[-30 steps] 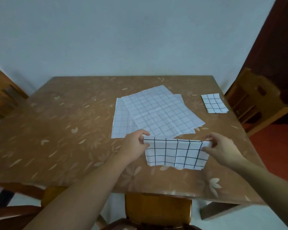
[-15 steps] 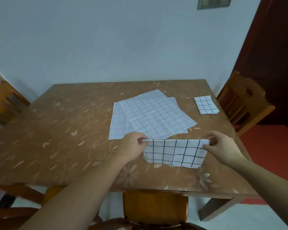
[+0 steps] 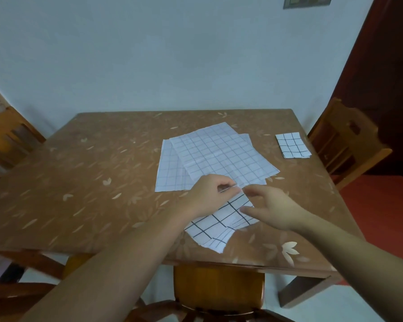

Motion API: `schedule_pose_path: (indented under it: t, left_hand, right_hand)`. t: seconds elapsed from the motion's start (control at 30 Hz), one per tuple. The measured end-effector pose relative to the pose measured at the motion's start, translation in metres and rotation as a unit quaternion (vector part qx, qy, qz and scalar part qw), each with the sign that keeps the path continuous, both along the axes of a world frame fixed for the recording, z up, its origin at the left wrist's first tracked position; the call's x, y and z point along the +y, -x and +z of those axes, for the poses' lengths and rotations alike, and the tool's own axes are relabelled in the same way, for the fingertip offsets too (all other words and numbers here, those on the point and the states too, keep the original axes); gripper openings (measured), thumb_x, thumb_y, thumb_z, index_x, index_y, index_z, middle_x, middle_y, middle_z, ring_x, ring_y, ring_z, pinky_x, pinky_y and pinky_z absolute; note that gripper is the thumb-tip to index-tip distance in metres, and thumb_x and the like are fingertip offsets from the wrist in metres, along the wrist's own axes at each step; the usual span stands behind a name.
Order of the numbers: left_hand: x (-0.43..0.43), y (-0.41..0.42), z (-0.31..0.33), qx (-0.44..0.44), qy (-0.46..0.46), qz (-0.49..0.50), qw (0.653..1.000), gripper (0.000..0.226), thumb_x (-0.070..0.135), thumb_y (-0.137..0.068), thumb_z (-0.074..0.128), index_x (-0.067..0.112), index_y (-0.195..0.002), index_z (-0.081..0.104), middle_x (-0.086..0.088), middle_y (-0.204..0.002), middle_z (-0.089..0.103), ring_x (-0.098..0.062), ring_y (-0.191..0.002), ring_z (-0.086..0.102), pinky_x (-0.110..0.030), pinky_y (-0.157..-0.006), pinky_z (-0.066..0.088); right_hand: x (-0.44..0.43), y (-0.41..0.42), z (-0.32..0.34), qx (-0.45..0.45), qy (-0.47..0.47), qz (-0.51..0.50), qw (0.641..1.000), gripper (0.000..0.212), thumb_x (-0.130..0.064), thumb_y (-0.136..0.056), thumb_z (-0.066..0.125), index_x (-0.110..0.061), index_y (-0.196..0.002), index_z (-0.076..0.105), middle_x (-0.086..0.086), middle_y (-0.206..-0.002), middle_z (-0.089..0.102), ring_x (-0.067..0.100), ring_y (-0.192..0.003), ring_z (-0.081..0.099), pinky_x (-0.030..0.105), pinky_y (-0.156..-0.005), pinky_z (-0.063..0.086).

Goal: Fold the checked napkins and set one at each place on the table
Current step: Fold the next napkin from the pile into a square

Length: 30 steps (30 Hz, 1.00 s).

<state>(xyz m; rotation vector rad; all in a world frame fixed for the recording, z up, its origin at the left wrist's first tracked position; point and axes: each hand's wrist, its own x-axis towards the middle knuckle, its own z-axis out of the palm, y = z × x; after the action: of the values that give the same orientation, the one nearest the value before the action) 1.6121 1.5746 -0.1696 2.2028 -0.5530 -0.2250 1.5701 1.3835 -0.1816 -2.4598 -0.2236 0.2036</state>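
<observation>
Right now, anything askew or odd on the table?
Mild only. The half-folded napkin pinched by the left hand lies diagonal on the table, its near layers fanned, not aligned. The top sheet of the unfolded stack is rotated against the sheets below. No spills visible.

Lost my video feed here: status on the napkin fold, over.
Left hand pinches an edge of half-folded napkin. Right hand open over it. Finished napkin at right place; flat stack behind, nothing blocking.

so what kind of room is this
Probably a home dining room: a leaf-patterned table, a right-hand chair and a left-hand chair beside it, a folded napkin at the right place, and a half-folded napkin near the front edge.
</observation>
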Motion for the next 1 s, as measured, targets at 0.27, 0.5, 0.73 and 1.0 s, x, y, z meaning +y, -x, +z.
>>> schedule_pose_path:
  t: [0.27, 0.5, 0.73, 1.0]
  left_hand:
    - [0.03, -0.008, 0.007, 0.046, -0.014, 0.005, 0.999, 0.015, 0.047, -0.08, 0.075, 0.034, -0.087, 0.074, 0.018, -0.087, 0.073, 0.003, -0.084, 0.067, -0.024, -0.081, 0.053]
    - [0.051, -0.01, 0.002, 0.095, -0.006, 0.078, 0.992, 0.047, 0.05, -0.086, 0.067, 0.027, -0.047, 0.057, 0.005, -0.044, 0.029, -0.012, -0.038, 0.023, -0.024, -0.046, 0.026]
    - [0.048, -0.016, 0.005, 0.167, 0.017, 0.049, 0.985, 0.053, 0.045, -0.092, 0.061, 0.013, -0.06, 0.034, 0.007, -0.043, 0.027, -0.008, -0.036, 0.027, -0.009, -0.046, 0.032]
    - [0.063, -0.028, -0.008, 0.236, 0.168, 0.197, 0.937, 0.035, 0.041, -0.092, 0.063, 0.008, -0.091, 0.074, 0.004, -0.075, 0.074, -0.004, -0.062, 0.069, -0.012, -0.051, 0.049]
  right_hand:
    - [0.014, -0.019, 0.007, 0.036, -0.15, -0.021, 0.988, 0.046, -0.044, -0.086, 0.065, 0.001, -0.077, 0.06, 0.024, -0.066, 0.053, 0.015, -0.057, 0.046, 0.031, -0.057, 0.038]
    - [-0.001, -0.026, 0.003, 0.056, -0.241, -0.084, 0.965, 0.051, -0.041, -0.093, 0.058, 0.002, -0.071, 0.039, 0.005, -0.069, 0.032, 0.023, -0.064, 0.026, 0.034, -0.064, 0.022]
    - [0.005, -0.033, -0.006, 0.071, -0.28, -0.111, 0.951, 0.053, -0.049, -0.091, 0.055, -0.001, -0.069, 0.046, 0.007, -0.065, 0.046, 0.021, -0.061, 0.043, 0.033, -0.064, 0.036]
    - [-0.025, -0.015, -0.026, 0.285, -0.221, -0.01, 0.933, 0.047, -0.038, -0.086, 0.068, 0.007, -0.075, 0.062, 0.029, -0.074, 0.061, 0.032, -0.068, 0.055, 0.034, -0.079, 0.037]
